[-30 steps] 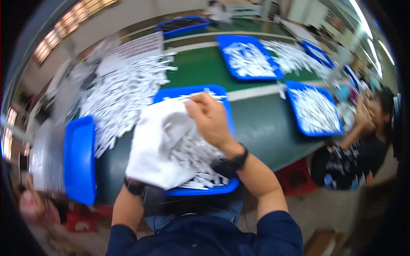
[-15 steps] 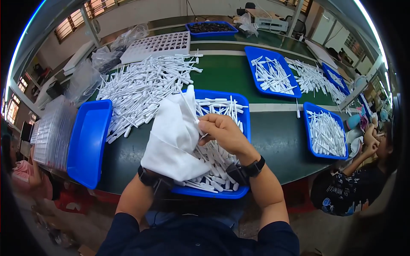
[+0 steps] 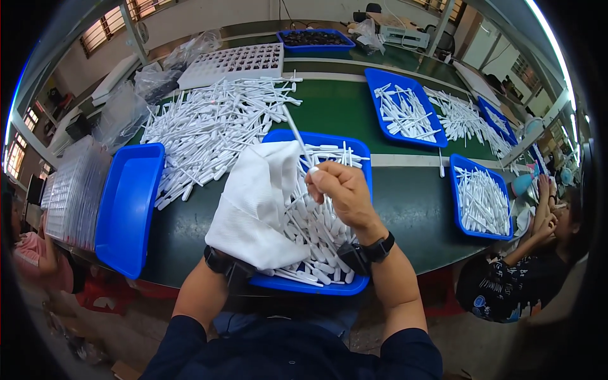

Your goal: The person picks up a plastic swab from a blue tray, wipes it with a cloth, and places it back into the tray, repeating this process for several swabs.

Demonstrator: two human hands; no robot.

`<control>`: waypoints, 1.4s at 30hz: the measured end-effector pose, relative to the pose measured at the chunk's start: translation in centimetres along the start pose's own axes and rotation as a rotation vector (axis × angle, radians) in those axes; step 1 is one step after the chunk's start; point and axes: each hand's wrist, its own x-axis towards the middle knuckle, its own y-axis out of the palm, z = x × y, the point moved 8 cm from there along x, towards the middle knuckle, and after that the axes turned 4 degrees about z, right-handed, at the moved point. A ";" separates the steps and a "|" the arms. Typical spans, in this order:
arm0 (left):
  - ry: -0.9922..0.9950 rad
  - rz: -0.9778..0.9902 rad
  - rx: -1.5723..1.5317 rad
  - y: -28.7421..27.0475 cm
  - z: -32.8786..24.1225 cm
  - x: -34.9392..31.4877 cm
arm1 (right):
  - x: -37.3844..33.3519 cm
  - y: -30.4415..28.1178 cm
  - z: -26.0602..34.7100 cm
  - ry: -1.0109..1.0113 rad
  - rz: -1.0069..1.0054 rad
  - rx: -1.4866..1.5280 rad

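Right fingers (image 3: 339, 170) pinch white stick (image 3: 294, 132) | cloth (image 3: 250, 212) hides left fingers, grip unclear | stick pile (image 3: 212, 120) beyond, blue tray (image 3: 339, 289) below

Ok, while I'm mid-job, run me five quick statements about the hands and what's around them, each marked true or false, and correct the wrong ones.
1. The right hand pinches one end of a slim white piece. True.
2. The left hand is bare and in full view. False: the white cloth hides it.
3. Loose white pieces are heaped partly on the green surface. True.
4. The tray of dark pieces at the far side is red. False: the tray around the dark pieces is blue.
5. A black band is worn at the right wrist. True.
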 end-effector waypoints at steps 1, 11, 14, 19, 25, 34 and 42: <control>0.019 -0.014 -0.012 -0.3 -0.5 0.1 | 0.0 0.5 -0.2 0.024 0.028 0.004; 0.075 -0.124 -0.242 -1.3 -2.2 0.8 | 0.4 0.6 -0.8 0.054 0.029 0.114; 0.063 -0.145 -0.333 -1.2 -2.1 0.8 | -0.2 -0.7 0.2 -0.023 -0.013 0.042; -0.011 -0.092 -0.404 -1.5 -1.6 0.4 | -0.2 0.2 0.5 -0.028 -0.041 -0.015; 0.115 -0.075 -0.349 -2.6 -1.6 -0.4 | -0.9 -3.2 2.5 0.129 -0.198 -0.853; 0.419 -0.217 0.138 -2.2 -1.6 -3.4 | 6.6 1.6 5.0 -0.043 0.204 -1.352; 0.267 -0.120 0.196 -2.7 -0.9 -3.5 | 19.8 13.1 -5.6 -0.032 0.808 -1.301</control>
